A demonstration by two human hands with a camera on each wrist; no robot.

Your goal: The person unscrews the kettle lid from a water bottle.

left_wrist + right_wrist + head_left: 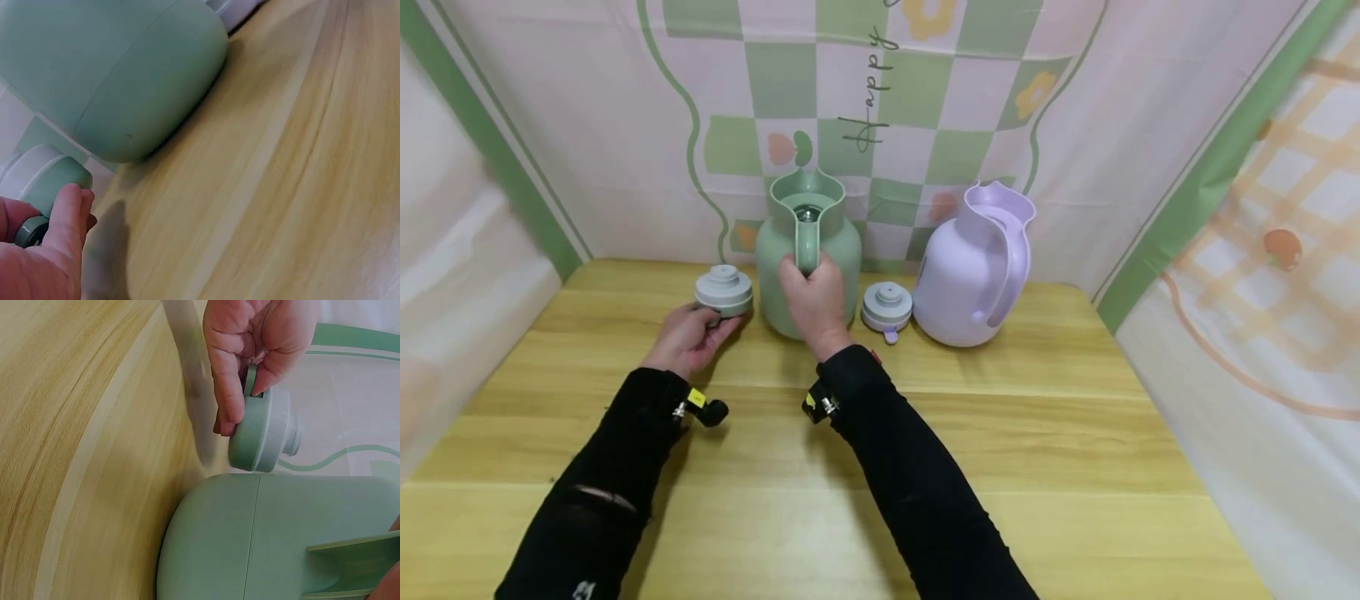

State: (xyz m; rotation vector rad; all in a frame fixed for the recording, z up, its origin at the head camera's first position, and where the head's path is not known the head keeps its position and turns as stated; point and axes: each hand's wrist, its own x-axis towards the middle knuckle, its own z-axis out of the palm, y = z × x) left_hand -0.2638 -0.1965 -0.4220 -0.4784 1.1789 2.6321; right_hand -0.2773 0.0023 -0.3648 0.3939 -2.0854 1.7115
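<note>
A green vacuum jug (846,242) stands upright on the wooden table (970,433), its mouth uncovered. My right hand (816,304) grips the jug's handle (807,246). Left of the jug, my left hand (688,337) holds a jug lid (723,290), fingers under it and its grey stopper side facing up. In the right wrist view the thumb pinches the tab (251,379) on the lid's green edge. That view also shows the lid close beside the jug's body, above the table. The left wrist view has the fingers (64,215) against the lid's green base.
A purple vacuum jug (951,279) stands to the right, handle facing front right. Between the two jugs lies a second lid (887,306), grey stopper up, with a purple tab toward the front. A patterned cloth (782,79) hangs right behind the table's back edge.
</note>
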